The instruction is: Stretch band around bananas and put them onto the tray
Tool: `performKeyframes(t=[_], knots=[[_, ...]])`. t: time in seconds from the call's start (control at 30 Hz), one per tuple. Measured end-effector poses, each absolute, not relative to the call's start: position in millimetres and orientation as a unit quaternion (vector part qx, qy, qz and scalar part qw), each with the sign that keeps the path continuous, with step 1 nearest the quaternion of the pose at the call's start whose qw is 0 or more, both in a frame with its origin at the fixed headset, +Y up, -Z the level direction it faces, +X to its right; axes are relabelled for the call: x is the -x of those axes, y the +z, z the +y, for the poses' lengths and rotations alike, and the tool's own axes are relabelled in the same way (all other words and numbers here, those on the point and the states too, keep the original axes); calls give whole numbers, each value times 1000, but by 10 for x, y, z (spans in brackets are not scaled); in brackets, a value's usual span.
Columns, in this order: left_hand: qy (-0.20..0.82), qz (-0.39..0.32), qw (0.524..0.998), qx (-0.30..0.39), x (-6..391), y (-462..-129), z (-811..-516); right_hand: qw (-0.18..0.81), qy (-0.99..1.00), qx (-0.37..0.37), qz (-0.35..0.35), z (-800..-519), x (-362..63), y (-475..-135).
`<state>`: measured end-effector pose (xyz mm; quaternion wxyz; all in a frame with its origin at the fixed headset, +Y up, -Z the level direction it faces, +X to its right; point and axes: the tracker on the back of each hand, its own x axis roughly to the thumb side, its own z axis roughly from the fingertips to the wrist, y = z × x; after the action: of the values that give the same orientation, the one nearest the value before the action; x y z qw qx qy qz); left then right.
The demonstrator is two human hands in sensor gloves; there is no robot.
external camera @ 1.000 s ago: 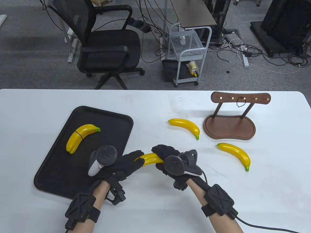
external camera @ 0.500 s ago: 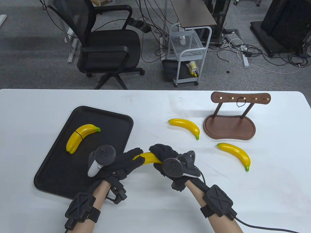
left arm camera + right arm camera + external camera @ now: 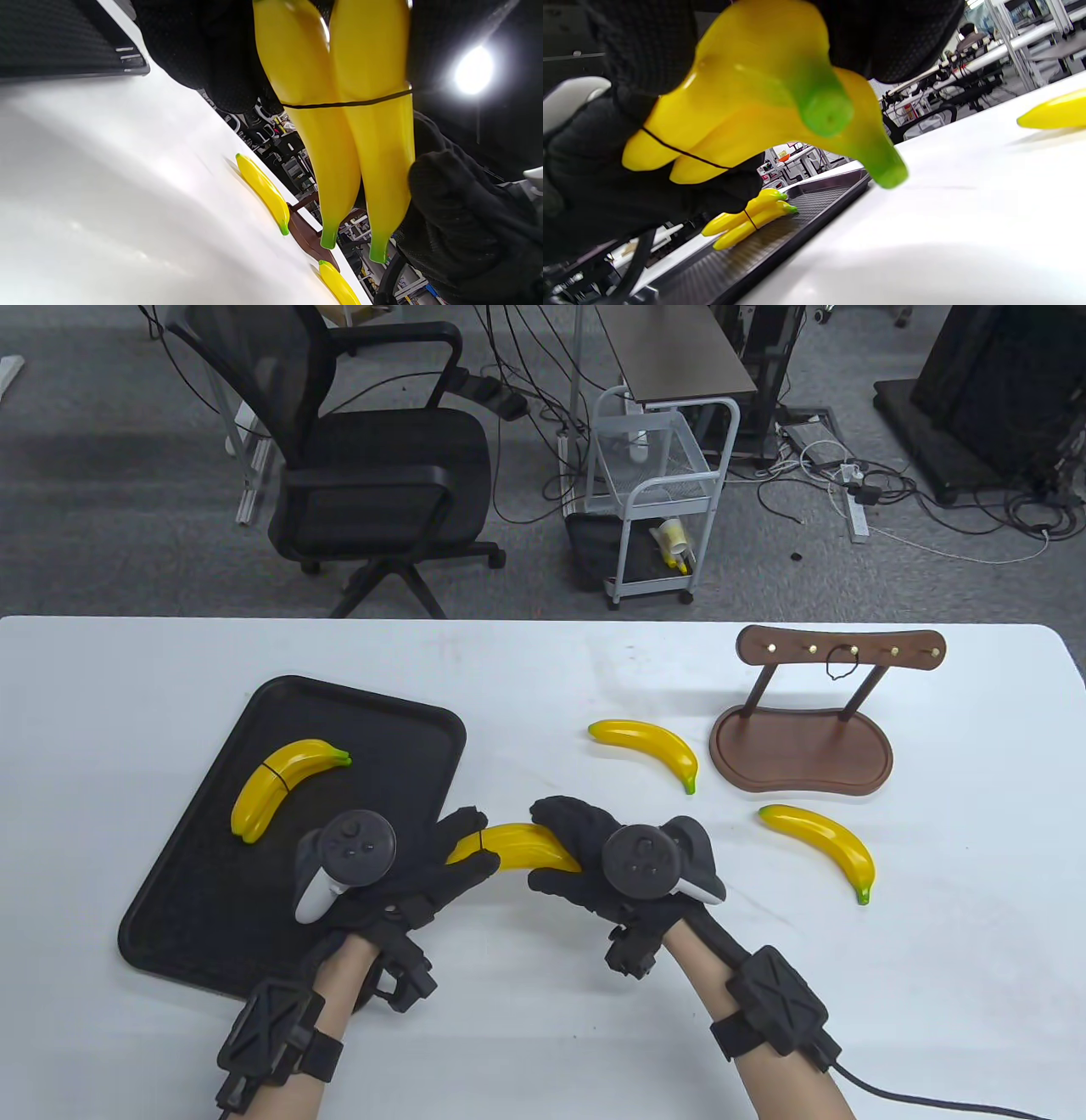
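Two yellow bananas [image 3: 517, 848] are held side by side just above the table, right of the black tray [image 3: 170, 899]. A thin black band [image 3: 343, 103] circles the pair near its left end. My left hand [image 3: 471, 844] grips that left end, with fingers curled round it. The stem end sits in the grip of my right hand [image 3: 560, 848], and the green tips poke out [image 3: 831, 114]. Another banded pair [image 3: 280, 793] lies on the tray. Two loose bananas [image 3: 649, 742] [image 3: 827, 840] lie on the table to the right.
A brown wooden hook stand [image 3: 802, 755] sits at the back right with a black band [image 3: 840, 666] hanging from one hook. The tray's near right rim [image 3: 814, 199] is close to the held pair. An office chair and a cart stand beyond the table.
Both hands have turned with the pair and shifted it slightly left toward the tray. The black band now shows around its left end. My right hand has rolled palm down.
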<state>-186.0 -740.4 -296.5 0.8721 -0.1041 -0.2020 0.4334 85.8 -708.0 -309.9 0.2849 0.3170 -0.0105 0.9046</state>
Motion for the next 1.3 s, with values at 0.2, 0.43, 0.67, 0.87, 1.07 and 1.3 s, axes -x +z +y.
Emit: performKeyframes(t=[0.2,0.43,0.67,0.87,1.07,1.3], knots=[[423,-225,874,86,1827,-2932,-7329,349,887,-302,28,-7148,-938,-3177],[387,-247,886,63,1748,-2882,-7287,388,866,-308,69,-7224,-973,-3218],[383,-249,887,62,1731,-2874,-7296,372,869,-320,58,-7258,-954,-3206],[383,-247,888,61,1722,-2869,-7303,366,870,-326,54,-7265,-952,-3198],[381,-247,888,65,1709,-2866,-7313,357,877,-322,16,-7237,-943,-3174],[317,-259,910,61,1635,-2830,-7295,320,886,-335,-34,-7187,-924,-3129]])
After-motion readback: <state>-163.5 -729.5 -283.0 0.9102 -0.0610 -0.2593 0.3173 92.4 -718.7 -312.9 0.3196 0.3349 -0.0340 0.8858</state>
